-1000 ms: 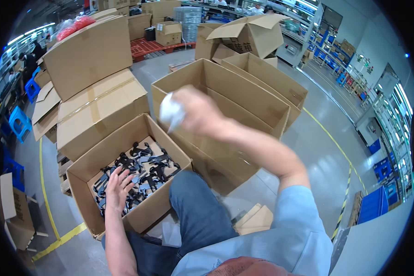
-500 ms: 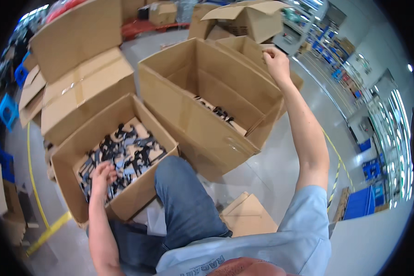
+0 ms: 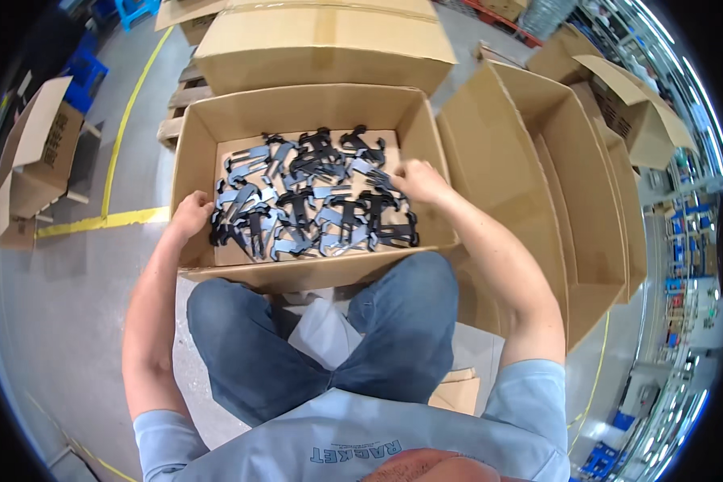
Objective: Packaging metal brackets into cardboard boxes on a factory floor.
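Black plastic parts [image 3: 313, 197] lie heaped in the open carton [image 3: 297, 108] at 12 o'clock. My right hand [image 3: 416, 181] curls onto the heap at 3 o'clock; my left hand [image 3: 191, 217] grips the carton wall at 9. I would lift one part cleanly, untangled.

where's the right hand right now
In the head view, the right hand is inside the open cardboard box, at its right side, resting on the pile of black plastic parts near the box's right wall.
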Tool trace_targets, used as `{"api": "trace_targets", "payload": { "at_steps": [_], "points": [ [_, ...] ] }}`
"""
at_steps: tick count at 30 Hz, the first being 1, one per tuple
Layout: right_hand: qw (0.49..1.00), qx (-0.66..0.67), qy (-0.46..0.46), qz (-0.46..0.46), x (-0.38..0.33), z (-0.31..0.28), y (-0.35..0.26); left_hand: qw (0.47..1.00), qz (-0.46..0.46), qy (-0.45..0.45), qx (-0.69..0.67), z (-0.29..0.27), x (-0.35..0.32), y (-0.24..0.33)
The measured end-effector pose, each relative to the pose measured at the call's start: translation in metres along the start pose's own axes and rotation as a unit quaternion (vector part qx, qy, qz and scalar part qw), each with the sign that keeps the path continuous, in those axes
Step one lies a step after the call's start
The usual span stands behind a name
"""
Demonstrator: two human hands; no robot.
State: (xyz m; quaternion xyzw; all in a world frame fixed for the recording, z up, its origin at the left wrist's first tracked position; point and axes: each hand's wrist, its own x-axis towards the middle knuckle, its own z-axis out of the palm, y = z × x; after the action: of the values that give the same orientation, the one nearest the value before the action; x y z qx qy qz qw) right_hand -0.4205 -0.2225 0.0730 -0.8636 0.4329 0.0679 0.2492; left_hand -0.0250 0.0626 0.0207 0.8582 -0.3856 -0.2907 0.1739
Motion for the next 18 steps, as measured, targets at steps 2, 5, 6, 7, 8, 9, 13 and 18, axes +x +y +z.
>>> {"api": "trace_targets", "payload": {
  "at_steps": [2,5,6,7,8,9,13,18],
  "points": [
    [0.995,-0.039,-0.032,0.085,0.021,0.035,0.019,1.000,-0.016,-0.012,0.006,0.019,0.005,-0.008],
    [0.987,-0.071,-0.077,0.124,0.038,0.062,0.051,0.991,-0.061,-0.059,0.108,0.038,0.021,0.003],
    [0.985,-0.060,-0.078,0.140,0.043,0.070,0.046,0.990,-0.078,-0.056,0.107,0.042,0.030,-0.005],
    [0.984,-0.050,-0.078,0.155,0.046,0.077,0.038,0.988,-0.089,-0.074,0.101,0.050,0.041,-0.019],
    [0.985,-0.050,-0.087,0.142,0.050,0.085,0.042,0.986,-0.097,-0.092,0.096,0.059,0.052,-0.032],
    [0.984,-0.035,-0.101,0.144,0.056,0.094,0.050,0.984,-0.105,-0.109,0.091,0.066,0.059,-0.046],
    [0.984,0.004,-0.076,0.161,0.055,0.119,0.068,0.984,-0.131,-0.081,0.087,0.070,0.059,-0.016],
    [0.981,0.023,-0.029,0.188,0.048,0.105,0.044,0.986,-0.135,-0.027,0.093,0.057,0.038,0.000]
  ]
}}
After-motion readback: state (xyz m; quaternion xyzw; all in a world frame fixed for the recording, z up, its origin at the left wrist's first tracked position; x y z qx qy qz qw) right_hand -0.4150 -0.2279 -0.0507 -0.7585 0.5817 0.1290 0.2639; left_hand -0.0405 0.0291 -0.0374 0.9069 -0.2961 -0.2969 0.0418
